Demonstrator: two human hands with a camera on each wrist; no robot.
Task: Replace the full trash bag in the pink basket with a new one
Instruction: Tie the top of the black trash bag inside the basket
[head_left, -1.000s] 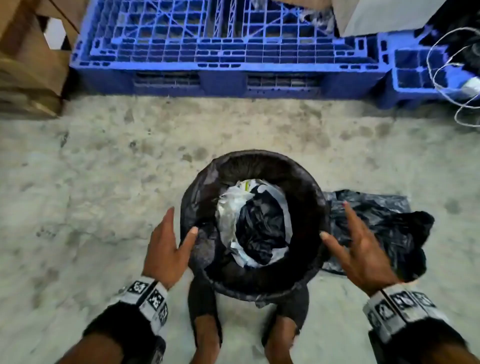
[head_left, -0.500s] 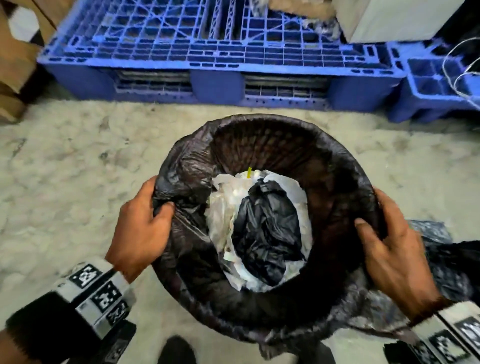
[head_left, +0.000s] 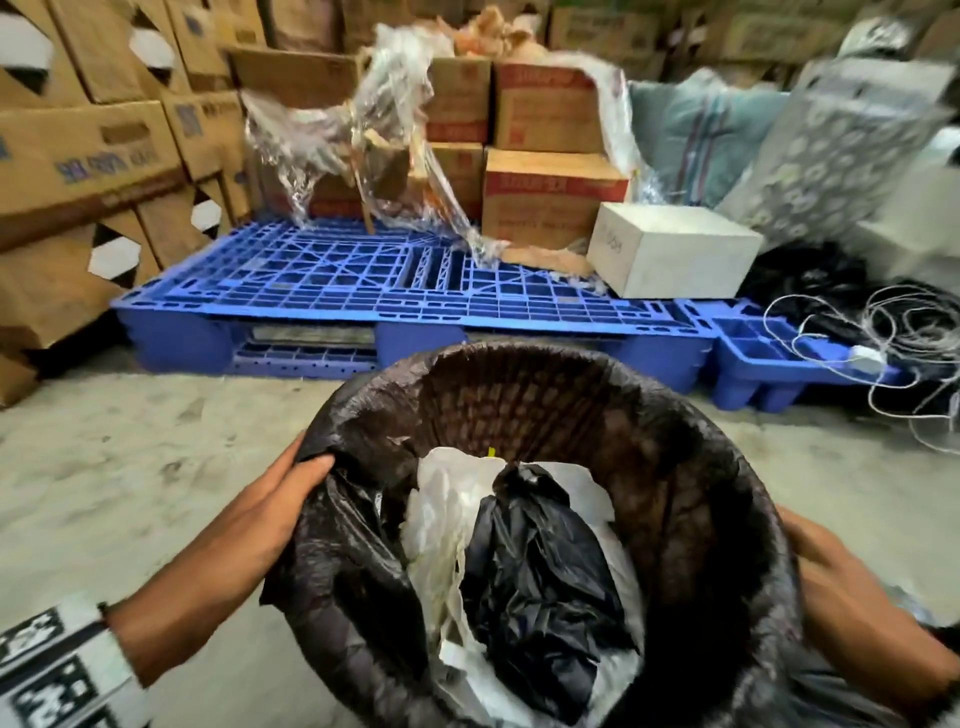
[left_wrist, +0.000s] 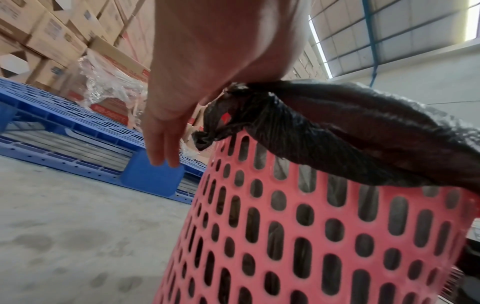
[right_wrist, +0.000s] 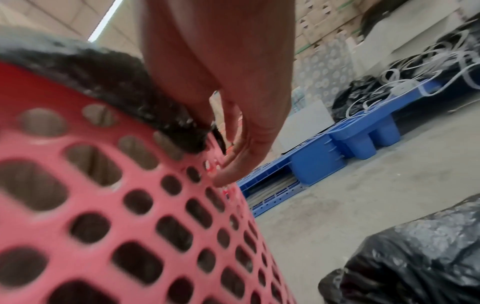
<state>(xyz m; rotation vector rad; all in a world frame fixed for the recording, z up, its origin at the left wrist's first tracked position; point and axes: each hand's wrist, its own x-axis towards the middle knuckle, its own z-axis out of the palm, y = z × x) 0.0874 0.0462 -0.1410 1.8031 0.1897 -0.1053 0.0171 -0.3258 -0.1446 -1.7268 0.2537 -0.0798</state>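
The pink basket (left_wrist: 311, 236) with oval holes stands on the concrete floor, lined with a black trash bag (head_left: 691, 499) that folds over its rim. White paper (head_left: 441, 519) and crumpled black plastic (head_left: 530, 582) fill the inside. My left hand (head_left: 291, 493) grips the bag's edge at the left rim, thumb over the fold, fingers (left_wrist: 161, 152) hanging straight down outside. My right hand (head_left: 831, 582) holds the right rim, and its curled fingers (right_wrist: 233, 164) pinch the rolled bag edge (right_wrist: 166, 123). Another black bag (right_wrist: 415, 257) lies on the floor to the right.
A blue plastic pallet (head_left: 363, 280) lies just beyond the basket, bearing a white box (head_left: 675, 249), cardboard boxes (head_left: 550, 192) and loose clear wrap (head_left: 363, 130). Stacked cartons (head_left: 88, 156) line the left. Tangled white cords (head_left: 893, 332) lie at the right. Bare concrete floor (head_left: 130, 467) stretches left.
Both hands went from hovering beside the rim to gripping the bag's edge on either side. The bag's left edge has bunched up off the rim. The view has tilted up toward the pallet.
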